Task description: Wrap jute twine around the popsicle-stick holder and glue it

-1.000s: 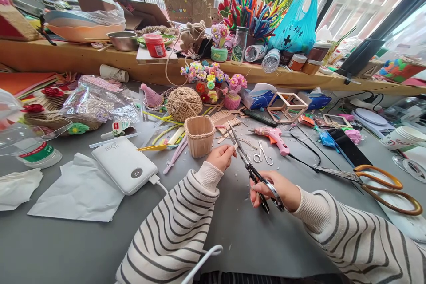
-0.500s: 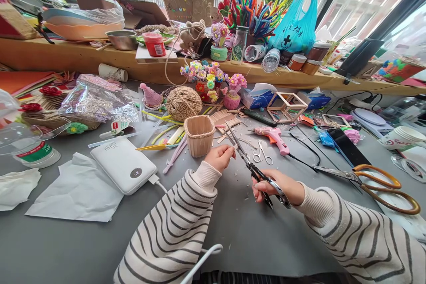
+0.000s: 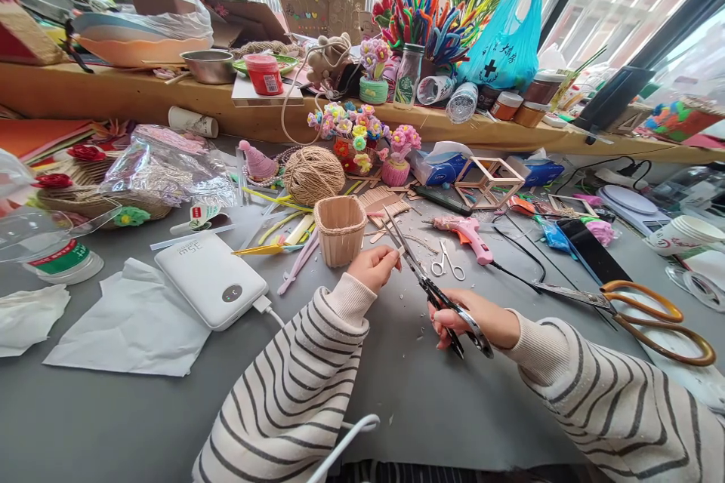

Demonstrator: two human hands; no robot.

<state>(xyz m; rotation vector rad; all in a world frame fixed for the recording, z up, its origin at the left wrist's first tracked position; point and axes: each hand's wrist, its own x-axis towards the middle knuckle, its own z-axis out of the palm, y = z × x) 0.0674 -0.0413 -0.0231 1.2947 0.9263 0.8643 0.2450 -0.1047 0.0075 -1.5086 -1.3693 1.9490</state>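
My right hand [image 3: 461,317] is closed round the black handles of a pair of scissors [image 3: 416,269], whose blades point up and to the left, slightly apart. Close to these blades, my left hand [image 3: 374,269] pinches a small pale piece [image 3: 401,250], perhaps a bit of wooden stick; most of it is hidden by the fingers. Just behind my left hand stands a small wooden basket [image 3: 340,232] of upright slats with a twine rim. Several flat wooden sticks [image 3: 390,210] lie beyond the blades. Tiny pale scraps are scattered on the grey table [image 3: 390,385] below.
Right of my hands lie small white scissors [image 3: 447,263], a pink glue gun [image 3: 469,236] with a black cord, and large brown-handled scissors [image 3: 628,309]. A white power bank [image 3: 212,279] with a cable is at left. Behind the basket sits a twine ball [image 3: 313,175].
Almost nothing differs. Fingers of my right hand have shifted very slightly on the scissors; my left hand and the small piece stay in place.
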